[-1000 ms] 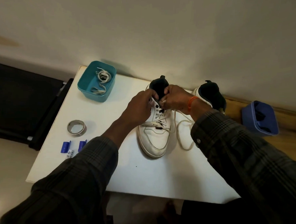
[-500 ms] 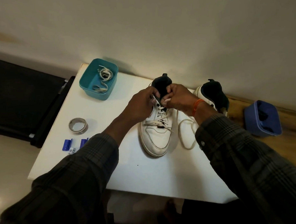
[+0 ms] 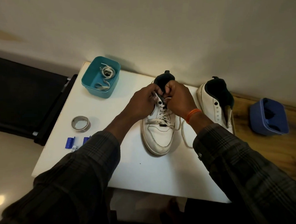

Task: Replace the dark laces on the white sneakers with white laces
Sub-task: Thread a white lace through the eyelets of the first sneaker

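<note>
Both forearms extend forward, converging, sleeves dark plaid. Left hand (image 3: 144,99) and right hand (image 3: 177,98) are side by side, nearly touching, fingers curled and pinching lace at the sneaker's (image 3: 158,128) top eyelets. Orange band on right wrist.

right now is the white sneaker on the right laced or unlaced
Unlaced: the white sneaker on the right shows a row of bare eyelets, with no lace through them.

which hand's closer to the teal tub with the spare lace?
Left. The left hand works at the sneaker's top eyelets, right of the teal tub; the right hand sits farther right, beyond the tongue.
</note>
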